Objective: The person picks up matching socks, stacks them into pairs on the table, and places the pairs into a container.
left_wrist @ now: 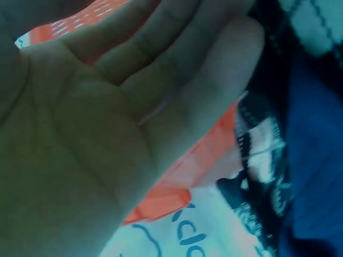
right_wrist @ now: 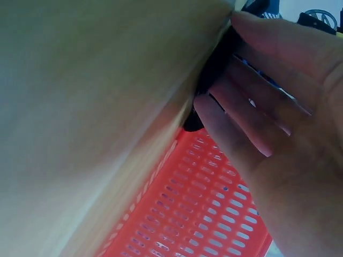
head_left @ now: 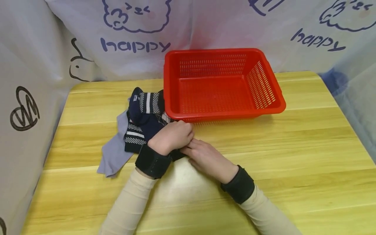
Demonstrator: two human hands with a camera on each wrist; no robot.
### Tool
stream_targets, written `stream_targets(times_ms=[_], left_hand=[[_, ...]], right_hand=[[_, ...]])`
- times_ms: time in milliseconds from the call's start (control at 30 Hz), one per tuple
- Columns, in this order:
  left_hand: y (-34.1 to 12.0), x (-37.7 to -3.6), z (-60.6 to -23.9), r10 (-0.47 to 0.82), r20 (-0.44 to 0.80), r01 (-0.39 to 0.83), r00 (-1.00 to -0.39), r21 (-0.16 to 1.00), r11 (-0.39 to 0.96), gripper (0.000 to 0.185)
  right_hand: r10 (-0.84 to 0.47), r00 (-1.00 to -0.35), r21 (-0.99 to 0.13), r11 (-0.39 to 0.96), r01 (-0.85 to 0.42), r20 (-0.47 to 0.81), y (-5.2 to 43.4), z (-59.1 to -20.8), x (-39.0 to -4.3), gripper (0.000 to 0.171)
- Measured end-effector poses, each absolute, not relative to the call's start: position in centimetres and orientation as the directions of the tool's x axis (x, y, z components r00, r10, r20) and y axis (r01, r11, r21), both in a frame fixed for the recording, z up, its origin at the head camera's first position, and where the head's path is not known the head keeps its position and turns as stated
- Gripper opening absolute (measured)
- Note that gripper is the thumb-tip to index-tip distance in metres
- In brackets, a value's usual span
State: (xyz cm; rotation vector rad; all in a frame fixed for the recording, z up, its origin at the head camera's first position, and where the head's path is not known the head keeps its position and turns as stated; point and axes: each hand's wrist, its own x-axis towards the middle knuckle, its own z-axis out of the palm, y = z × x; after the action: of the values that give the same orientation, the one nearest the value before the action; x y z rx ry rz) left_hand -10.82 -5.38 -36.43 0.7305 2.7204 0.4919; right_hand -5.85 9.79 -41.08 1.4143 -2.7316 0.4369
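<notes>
A bunched navy garment with black-and-white striped and checked parts lies left of centre on the table. Under it a lavender-grey cloth pokes out to the left. My left hand curls down over the garment's right end, its fingertips hidden; in the left wrist view its palm faces the camera beside blue and checked fabric. From the right, my right hand meets the left one at that end. In the right wrist view its thumb and fingers pinch a black edge of fabric close to the tabletop.
A red plastic basket with slotted walls stands just beyond the hands, its left side against the garment. White sheets with drawings and lettering hang behind and at the sides of the wood-grain table.
</notes>
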Motion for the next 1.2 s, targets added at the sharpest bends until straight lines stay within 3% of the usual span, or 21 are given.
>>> stream_targets(times_ms=[200, 633, 900, 1200], left_hand=[[-5.9, -11.3, -37.4, 0.532, -0.143, 0.453, -0.834, 0.373, 0.81, 0.02], [-6.2, -11.7, -38.1, 0.547, -0.101, 0.468, -0.831, 0.404, 0.786, 0.02], [-6.2, -11.9, -38.4, 0.55, -0.003, 0.507, -0.835, 0.383, 0.772, 0.017], [-6.4, -12.2, -38.3, 0.519, -0.14, 0.438, -0.843, 0.38, 0.815, 0.007]], right_hand=[[-0.809, -0.559, -0.196, 0.527, -0.827, 0.18, 9.5, -41.2, -5.9, 0.016], [-0.821, -0.557, -0.262, 0.513, -0.818, 0.13, 9.4, -41.2, -6.1, 0.022], [-0.812, -0.58, -0.452, 0.497, -0.741, 0.059, 10.2, -40.3, -6.2, 0.022], [-0.762, -0.634, -0.547, 0.478, -0.687, 0.131, 11.6, -38.5, -6.6, 0.019]])
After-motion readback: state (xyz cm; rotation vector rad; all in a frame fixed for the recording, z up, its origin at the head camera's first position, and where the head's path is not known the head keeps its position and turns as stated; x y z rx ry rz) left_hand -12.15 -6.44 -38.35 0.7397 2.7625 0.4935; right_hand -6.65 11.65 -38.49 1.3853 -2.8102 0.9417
